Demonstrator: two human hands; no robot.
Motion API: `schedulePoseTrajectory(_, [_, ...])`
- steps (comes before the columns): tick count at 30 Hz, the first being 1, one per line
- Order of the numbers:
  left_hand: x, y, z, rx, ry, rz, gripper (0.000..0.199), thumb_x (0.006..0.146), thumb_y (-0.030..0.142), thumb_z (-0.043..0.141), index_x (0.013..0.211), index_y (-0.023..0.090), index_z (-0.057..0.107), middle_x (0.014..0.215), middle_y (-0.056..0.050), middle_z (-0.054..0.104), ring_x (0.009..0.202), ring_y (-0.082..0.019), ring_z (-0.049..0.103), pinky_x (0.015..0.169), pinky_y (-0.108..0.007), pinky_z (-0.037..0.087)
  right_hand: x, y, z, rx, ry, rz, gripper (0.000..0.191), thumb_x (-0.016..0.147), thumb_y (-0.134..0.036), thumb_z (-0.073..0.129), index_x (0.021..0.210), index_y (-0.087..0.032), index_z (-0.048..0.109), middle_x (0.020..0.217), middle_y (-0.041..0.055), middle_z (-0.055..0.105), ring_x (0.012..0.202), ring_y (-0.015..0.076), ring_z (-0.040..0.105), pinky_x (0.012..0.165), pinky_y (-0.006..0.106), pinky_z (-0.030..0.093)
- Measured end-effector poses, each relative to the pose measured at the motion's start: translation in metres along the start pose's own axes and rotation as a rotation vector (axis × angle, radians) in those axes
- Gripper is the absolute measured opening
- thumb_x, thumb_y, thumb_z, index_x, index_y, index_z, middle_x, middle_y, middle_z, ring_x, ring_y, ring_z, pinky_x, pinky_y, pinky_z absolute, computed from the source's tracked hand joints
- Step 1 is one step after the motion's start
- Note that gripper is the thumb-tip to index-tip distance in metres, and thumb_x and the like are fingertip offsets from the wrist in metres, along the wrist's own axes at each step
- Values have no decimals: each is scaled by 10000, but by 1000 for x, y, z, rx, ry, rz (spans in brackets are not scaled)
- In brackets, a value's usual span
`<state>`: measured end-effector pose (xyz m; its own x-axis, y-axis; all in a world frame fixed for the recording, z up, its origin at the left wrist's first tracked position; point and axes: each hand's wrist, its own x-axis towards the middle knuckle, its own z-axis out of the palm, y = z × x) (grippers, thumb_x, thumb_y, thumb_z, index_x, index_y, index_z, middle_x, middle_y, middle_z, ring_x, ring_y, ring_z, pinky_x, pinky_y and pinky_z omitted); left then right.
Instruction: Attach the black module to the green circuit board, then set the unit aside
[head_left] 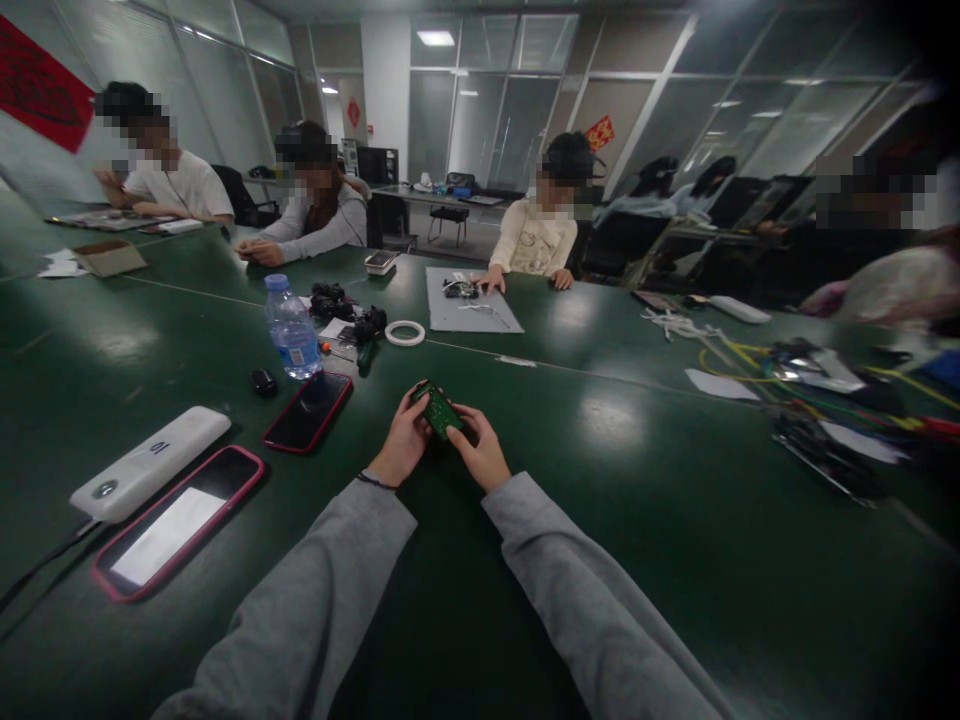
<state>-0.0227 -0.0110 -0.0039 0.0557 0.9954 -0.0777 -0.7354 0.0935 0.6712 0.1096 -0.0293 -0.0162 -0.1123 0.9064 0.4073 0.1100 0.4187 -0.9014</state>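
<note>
A small green circuit board (439, 410) is held above the dark green table, tilted between both of my hands. My left hand (403, 440) grips its left side, thumb along the edge. On the other side, my right hand (480, 448) pinches the lower right part with the thumb on the board's face. The fingers behind the board are hidden. To the left of my hands lies a dark-screened phone with a red edge (309, 411). Beyond the board sits a white ring-shaped roll of tape (405, 333).
On the left are a white power bank (152, 462) with a cable, a phone with a lit screen (172, 525), a water bottle (292, 330) and a black mouse-like object (263, 382). Several people sit around the table (637, 560). Tangled wires and parts (825, 400) lie at the right.
</note>
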Motion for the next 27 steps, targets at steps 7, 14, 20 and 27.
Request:
schedulePoseTrajectory(7, [-5,4,10,-47,-113,-213,322,796,396,582,1059,211,584,987,-45,638,889,-148,607,820,-278,467,-7,-14,1,-529,212,-211,439,829,-227,489,1255,-155,413,1201,115,479,1127,226,460,974,402,405])
schedulePoseTrajectory(14, [-10,11,7,-137,-95,-219,544,750,621,503,1056,178,577,1081,-97,623,973,-214,589,877,-369,464,-16,-28,14,-790,-145,-413,585,789,-182,524,1340,-152,331,1314,136,343,1239,280,313,1020,469,339])
schedulePoseTrajectory(20, [-8,13,4,-146,-83,-184,687,711,733,406,1165,234,534,1213,-81,574,1006,-226,580,868,-401,471,-19,-32,17,-757,-87,-364,626,846,-398,539,1355,-135,286,1314,163,320,1230,295,322,1014,477,344])
schedulePoseTrajectory(27, [-12,13,10,-96,-105,-209,668,758,704,358,1185,226,543,1216,-90,576,1017,-229,583,885,-407,464,-17,-29,16,-743,-157,-215,615,898,-407,449,1406,-166,199,1239,138,418,1083,267,491,857,413,493])
